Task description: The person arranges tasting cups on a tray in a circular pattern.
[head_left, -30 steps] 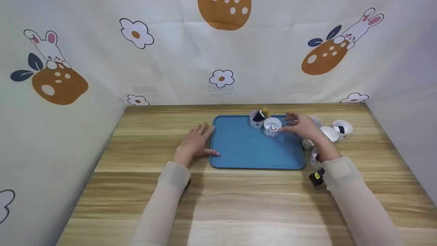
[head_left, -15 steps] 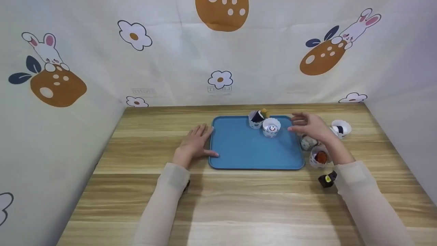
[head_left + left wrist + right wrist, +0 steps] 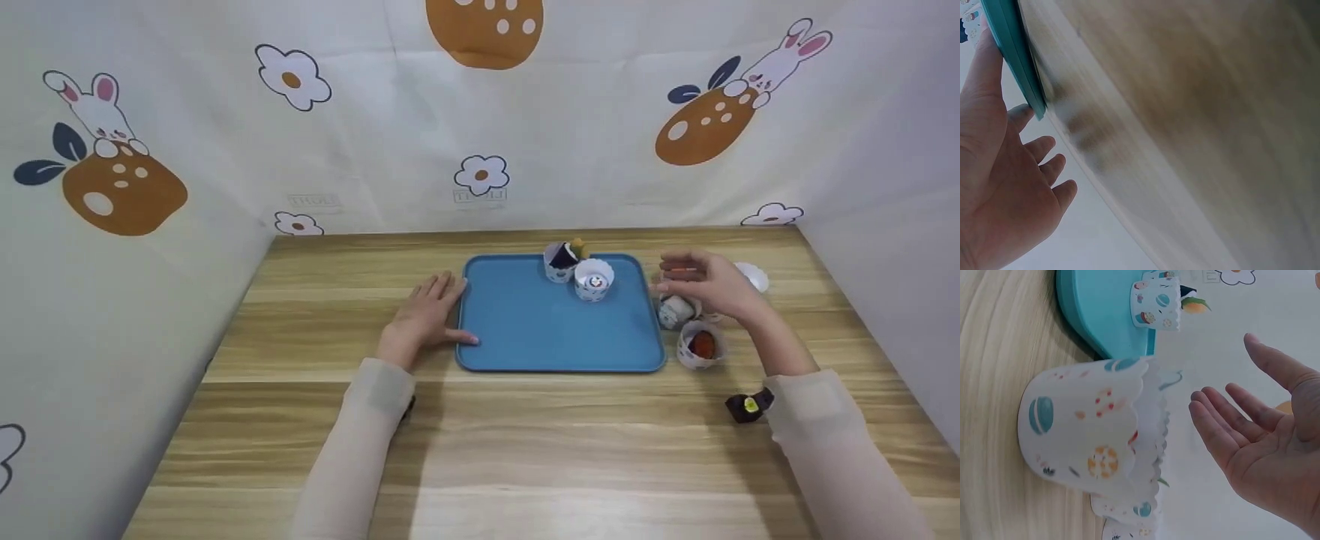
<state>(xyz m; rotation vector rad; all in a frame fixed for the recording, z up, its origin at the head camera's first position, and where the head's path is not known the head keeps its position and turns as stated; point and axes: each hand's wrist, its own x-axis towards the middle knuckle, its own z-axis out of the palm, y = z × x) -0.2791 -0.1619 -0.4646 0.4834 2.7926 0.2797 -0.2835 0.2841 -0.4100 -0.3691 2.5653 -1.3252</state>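
My left hand [image 3: 427,315] lies at the left edge of the blue tray [image 3: 525,330], fingers outside it and thumb over the rim. In the left wrist view, its fingertips are right at the tray's edge [image 3: 1013,50]. My right hand [image 3: 709,283] hovers over paper cups beyond the tray's right side. The right wrist view shows its fingers loosely bent, holding nothing, above the scalloped rim of a printed paper cup [image 3: 1078,422]. Two paper cups stand on the tray: one [image 3: 594,289] contains a small white piece, the other [image 3: 557,271] a black-and-white piece.
Right of the tray stand a paper cup [image 3: 697,358] with an orange-red piece, another cup [image 3: 675,315], and a white cup [image 3: 754,276] partly behind the right hand. A black block [image 3: 748,406] with a yellow mark sits at the right cuff. Patterned cloth walls [image 3: 375,150] enclose the table.
My right hand has moved right, from beside the front cup on the tray to over the cups outside it. The black block moved along with the cuff. My left hand has stayed put.
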